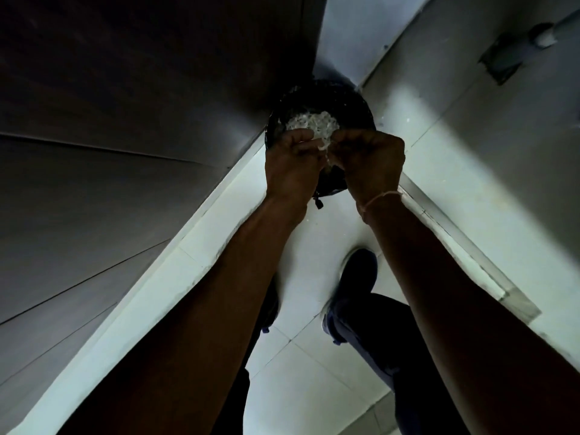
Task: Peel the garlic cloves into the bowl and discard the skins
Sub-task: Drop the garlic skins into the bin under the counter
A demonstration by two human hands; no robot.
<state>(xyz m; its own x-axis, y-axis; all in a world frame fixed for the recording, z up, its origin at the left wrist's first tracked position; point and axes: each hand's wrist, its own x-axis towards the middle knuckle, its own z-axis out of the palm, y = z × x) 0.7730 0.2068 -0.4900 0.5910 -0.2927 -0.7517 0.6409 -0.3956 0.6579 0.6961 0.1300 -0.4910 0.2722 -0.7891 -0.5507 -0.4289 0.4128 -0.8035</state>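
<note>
Dim, underexposed picture; a bright patch falls on the pale floor [238,215] mid-frame. The arms and the dark wall [125,120] sink into shadow. Wide-angle bending skews the edges, and the shoe [357,271] is blurred.

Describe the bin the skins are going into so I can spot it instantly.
Follow the pale tiled floor up to the corner where the dark cabinet front meets the wall. There sits a round black-lined bin, directly beyond both hands. It alone holds a heap of white garlic skins.
</note>
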